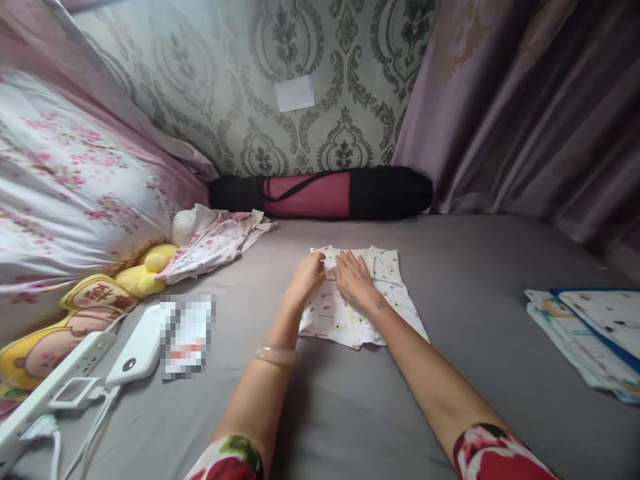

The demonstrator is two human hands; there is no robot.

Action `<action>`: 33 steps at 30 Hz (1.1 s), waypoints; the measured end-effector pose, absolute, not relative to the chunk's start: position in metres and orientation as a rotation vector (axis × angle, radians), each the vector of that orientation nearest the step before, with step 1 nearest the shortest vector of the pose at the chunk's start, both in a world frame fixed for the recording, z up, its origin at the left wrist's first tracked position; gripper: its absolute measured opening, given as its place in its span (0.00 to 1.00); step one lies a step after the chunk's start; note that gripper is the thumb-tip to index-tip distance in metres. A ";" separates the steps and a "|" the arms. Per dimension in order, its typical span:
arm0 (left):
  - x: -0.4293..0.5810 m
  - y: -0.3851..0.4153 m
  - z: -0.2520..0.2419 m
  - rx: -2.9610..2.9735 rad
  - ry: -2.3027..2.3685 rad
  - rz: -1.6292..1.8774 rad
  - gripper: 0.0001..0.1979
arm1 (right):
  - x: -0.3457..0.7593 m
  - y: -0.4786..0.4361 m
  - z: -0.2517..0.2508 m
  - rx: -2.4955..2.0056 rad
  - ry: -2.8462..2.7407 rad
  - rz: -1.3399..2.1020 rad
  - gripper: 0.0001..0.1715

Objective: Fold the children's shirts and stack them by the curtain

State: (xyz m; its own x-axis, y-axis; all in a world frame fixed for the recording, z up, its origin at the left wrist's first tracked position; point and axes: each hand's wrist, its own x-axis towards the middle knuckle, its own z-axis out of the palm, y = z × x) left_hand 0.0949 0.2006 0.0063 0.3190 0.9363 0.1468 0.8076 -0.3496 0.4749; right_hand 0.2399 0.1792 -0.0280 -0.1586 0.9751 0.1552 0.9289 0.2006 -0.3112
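A small white printed baby garment (393, 287) lies spread on the grey bed sheet (450, 373) in the middle of the view. My left hand (307, 275) rests on its upper left part with the fingers curled, pinching the fabric near the top edge. My right hand (354, 277) lies flat on the garment right beside it, fingers stretched out and slightly spread. A pale bangle (275, 355) circles my left wrist.
A pink floral garment (215, 241) lies crumpled at the left, by a floral quilt (75, 193) and yellow plush toys (145, 270). A power strip (60, 387) and white power bank (137, 353) sit front left. Folded printed cloths (590, 333) lie right. A black-and-pink rolled bag (325, 193) lines the wall.
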 end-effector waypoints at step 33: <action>0.030 0.170 -0.019 2.119 1.820 0.530 0.16 | 0.338 0.132 0.001 -2.033 -1.675 0.364 0.22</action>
